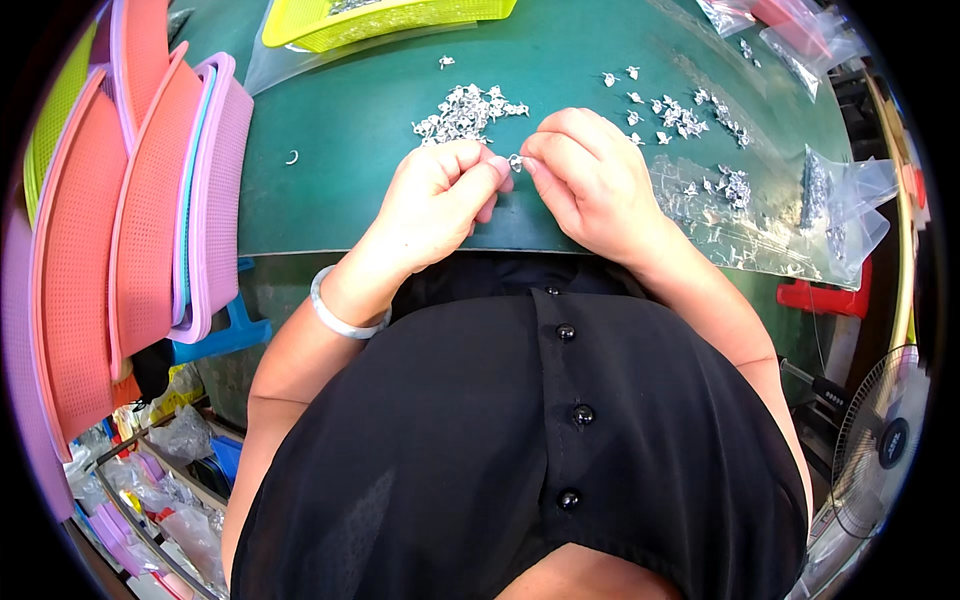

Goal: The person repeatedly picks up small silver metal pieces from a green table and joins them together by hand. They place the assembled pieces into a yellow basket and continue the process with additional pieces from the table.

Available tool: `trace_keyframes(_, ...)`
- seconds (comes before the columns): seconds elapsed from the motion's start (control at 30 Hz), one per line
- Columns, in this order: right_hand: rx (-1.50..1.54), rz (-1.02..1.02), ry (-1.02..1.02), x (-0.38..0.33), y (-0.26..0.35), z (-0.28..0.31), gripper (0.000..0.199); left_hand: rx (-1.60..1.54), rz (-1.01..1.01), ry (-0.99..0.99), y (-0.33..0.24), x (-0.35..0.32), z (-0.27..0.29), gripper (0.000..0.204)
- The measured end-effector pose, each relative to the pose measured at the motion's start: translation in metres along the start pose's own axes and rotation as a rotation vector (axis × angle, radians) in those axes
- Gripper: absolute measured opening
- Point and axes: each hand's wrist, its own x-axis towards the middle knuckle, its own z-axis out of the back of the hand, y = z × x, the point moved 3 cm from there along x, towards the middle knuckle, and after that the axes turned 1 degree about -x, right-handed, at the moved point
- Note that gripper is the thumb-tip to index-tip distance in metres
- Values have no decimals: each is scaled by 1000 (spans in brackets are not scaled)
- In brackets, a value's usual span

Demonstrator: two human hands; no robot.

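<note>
We bring our two hands together just above the near edge of the dark green tabletop (340, 150), and between them they pinch one tiny silvery metal part (516, 161). The left hand (440, 200) curls into a loose fist with thumb and forefinger tips closed on the part from its side, while the right hand (590, 180) meets it fingertip to fingertip, clamped on the same piece; held this close and this high, the part sits right under our eyes, which seems the reason for the grip. A pale bangle (335, 315) rings the left wrist

Just beyond the knuckles lies a loose heap of small silvery metal parts (465, 112), near enough to draw from without stretching. To the right, more of the same pieces lie scattered singly (680, 115), apart from the heap, some resting on clear plastic bags (800, 225) spread over the tabletop's right side, perhaps to keep batches separate

Further out, a yellow perforated plastic basket (380, 18) sits at the far edge, and a stack of pink and coral plastic mesh trays (150, 210) stands on edge at the left. A standing fan (880, 440) shows low on the right
</note>
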Motion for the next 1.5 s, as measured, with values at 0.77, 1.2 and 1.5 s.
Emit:
trace_keyframes(0.77,101,-321,141,3,-28,5,11,-710,43,29,-27,39,44,18)
trace_keyframes(1.2,-5,38,367,55,-51,-65,60,-154,-298,-505,-72,156,132,9)
trace_keyframes(1.5,196,161,426,29,-33,-58,33,188,-366,-465,-63,70,99,30)
